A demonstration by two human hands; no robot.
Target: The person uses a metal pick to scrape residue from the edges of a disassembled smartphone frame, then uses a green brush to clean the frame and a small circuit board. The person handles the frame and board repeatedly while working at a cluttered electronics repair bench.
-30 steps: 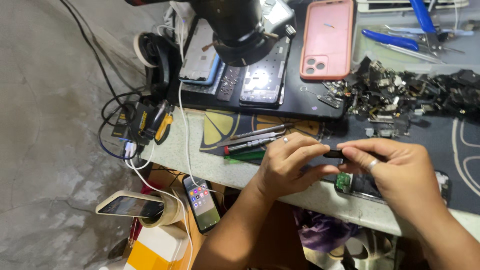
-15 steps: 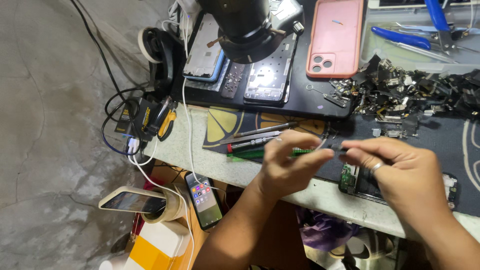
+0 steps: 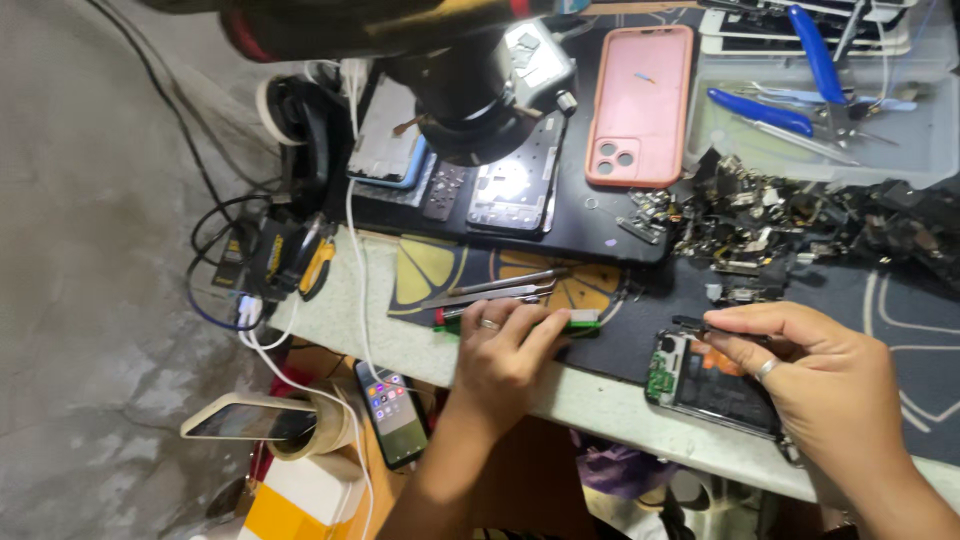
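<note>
My left hand [image 3: 503, 352] rests on the dark mat near the table's front edge, with its fingers laid over a green-handled tool [image 3: 580, 322]. To the right, my right hand [image 3: 815, 385] pinches a thin dark strip [image 3: 700, 327] at the top of an opened phone [image 3: 700, 385], whose green circuit board [image 3: 659, 372] shows at its left end. A ring sits on a finger of each hand. Two metal tweezers [image 3: 500, 288] lie just beyond my left hand.
A microscope [image 3: 470, 90] stands over a phone frame [image 3: 515, 185] at the back. A pink phone [image 3: 640, 105], a heap of small dark parts [image 3: 790, 215] and a tray with blue-handled pliers [image 3: 790, 80] lie behind. Cables [image 3: 240, 260] and two lit phones [image 3: 392, 412] hang left.
My hands have parted. The left has moved left and down onto the green tool; the right has stayed at the opened phone, now lying on the mat.
</note>
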